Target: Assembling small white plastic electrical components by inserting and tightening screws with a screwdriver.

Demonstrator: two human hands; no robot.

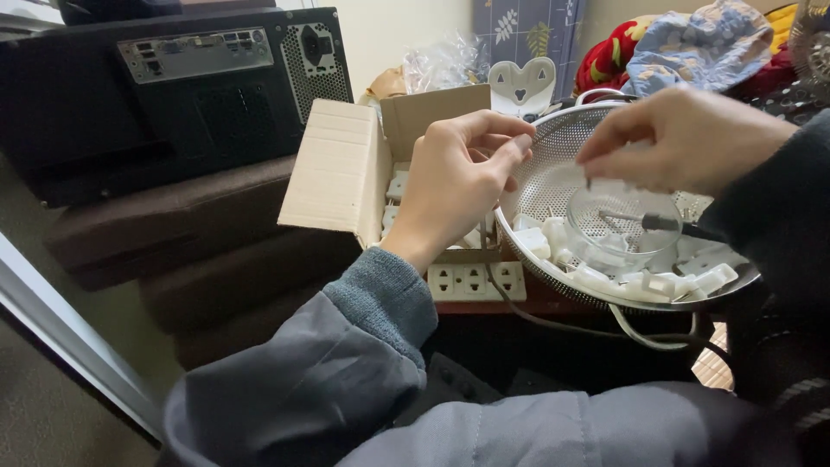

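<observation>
Left hand (454,186) fingers curled, thumb meeting fingertips over colander rim; could not tell whether anything was pinched. Right hand (683,138) fingertips pressed together, pinching small white part above glass bowl (618,229). Bowl sat inside metal colander (553,164), right of centre. Many white plastic parts (657,281) lay loose in colander; more filled open cardboard box (346,164) left. Judged work partway, plenty unhandled. White power strip (475,281) near.
</observation>
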